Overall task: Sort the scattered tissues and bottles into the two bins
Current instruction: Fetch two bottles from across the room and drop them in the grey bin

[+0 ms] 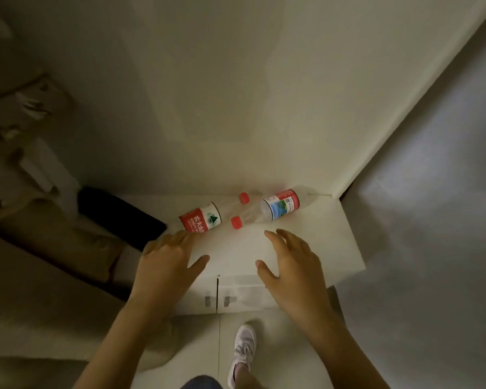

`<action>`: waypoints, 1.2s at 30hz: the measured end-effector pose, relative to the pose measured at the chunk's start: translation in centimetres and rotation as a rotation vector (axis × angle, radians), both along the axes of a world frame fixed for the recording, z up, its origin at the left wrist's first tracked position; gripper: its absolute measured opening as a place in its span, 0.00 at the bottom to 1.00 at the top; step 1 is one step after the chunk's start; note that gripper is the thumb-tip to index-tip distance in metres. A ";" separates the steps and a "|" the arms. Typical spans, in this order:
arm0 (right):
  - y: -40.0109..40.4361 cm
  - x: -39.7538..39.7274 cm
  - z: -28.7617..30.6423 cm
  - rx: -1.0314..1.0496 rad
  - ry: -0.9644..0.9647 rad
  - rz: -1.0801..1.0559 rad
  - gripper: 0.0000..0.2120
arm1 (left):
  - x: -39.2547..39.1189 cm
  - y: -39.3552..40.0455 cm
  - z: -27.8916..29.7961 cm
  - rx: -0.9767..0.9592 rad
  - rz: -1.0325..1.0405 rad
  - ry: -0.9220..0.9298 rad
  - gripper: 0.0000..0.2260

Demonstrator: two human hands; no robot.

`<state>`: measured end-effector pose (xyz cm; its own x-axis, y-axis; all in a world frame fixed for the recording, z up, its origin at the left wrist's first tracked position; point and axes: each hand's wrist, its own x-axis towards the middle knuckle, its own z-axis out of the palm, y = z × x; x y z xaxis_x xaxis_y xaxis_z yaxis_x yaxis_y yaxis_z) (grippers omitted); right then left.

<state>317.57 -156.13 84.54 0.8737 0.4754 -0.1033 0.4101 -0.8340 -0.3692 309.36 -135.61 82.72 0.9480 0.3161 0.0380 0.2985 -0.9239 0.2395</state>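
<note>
Where bottles (pixel 205 219) lie, black pouch (pixel 121 216) beside cabinet (pixel 320 248)

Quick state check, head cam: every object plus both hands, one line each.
Left bottle: on its side on the cabinet top, red cap on, untouched.
Right bottle: on its side, red cap on, untouched.
Left hand: fingers spread, holds nothing, just short of the left bottle.
Right hand: fingers spread, holds nothing.
White cabinet: doors closed.
Bins, tissues: none in view.
</note>
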 end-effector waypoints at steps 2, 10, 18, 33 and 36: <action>-0.1 2.6 -0.7 -0.026 -0.003 0.027 0.28 | 2.1 -0.3 -0.8 0.079 0.030 0.010 0.21; 0.7 10.2 -5.2 -0.117 -0.006 0.065 0.30 | 7.6 0.0 -4.0 -0.027 0.133 0.033 0.25; 2.1 15.5 -8.5 -0.178 -0.060 0.159 0.36 | 12.5 1.8 -7.7 -0.105 0.144 0.244 0.34; 2.1 17.7 -9.4 -0.355 -0.013 0.250 0.34 | 13.4 2.9 -9.6 -0.260 0.210 0.349 0.41; 1.8 17.0 -7.7 -0.306 0.001 0.200 0.32 | 12.5 2.9 -8.6 -0.293 0.240 0.276 0.41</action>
